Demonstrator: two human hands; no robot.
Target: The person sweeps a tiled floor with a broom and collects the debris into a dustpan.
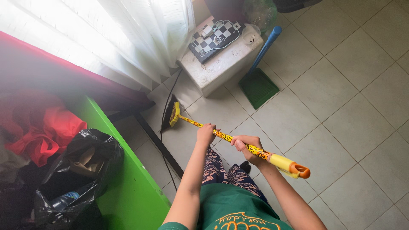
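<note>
Hands are gripping a long yellow broom with a spotted handle (221, 137), seen from above. Its dark bristle head (170, 114) is lying on the pale tiled floor (341, 106), just beside the dark leg of a bed frame (157, 142), under a white curtain (128, 38). Sweeping well here would mean keeping the bristles flat on the tiles and drawing them away from the frame. The left hand (206, 133) is wrapping the handle at mid-length, fingers curled fully closed. The right hand (249, 149) is clasping it nearer the orange end cap (301, 170), fingers pressed together around it. A green dustpan with a blue handle (257, 85) is leaning against a white block (221, 64). A black rubbish bag (81, 170) is sitting at lower left.
</note>
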